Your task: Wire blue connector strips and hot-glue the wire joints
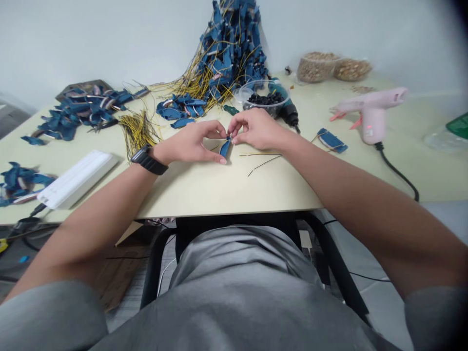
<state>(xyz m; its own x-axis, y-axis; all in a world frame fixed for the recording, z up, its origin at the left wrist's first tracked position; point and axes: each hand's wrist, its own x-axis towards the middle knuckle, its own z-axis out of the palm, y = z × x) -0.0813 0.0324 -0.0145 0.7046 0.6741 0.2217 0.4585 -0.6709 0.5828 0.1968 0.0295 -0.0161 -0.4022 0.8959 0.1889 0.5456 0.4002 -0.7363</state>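
Note:
A small blue fabric piece [225,147] stands between my two hands above the table. My left hand [199,141], with a black watch on the wrist, has its thumb and fingers closed around the piece's left side. The fingertips of my right hand [253,129] are pinched at the piece's top, where a thin yellow wire shows. Loose thin wires [260,155] lie under my right wrist. Another blue piece with a wire [332,140] rests to the right of my right forearm.
Blue pieces with yellow wires [234,48] are heaped at the back. A wire bundle [137,131] and a white box [78,179] are left. A bowl of black parts [266,99], a drill [288,109] and a pink glue gun [373,111] stand right.

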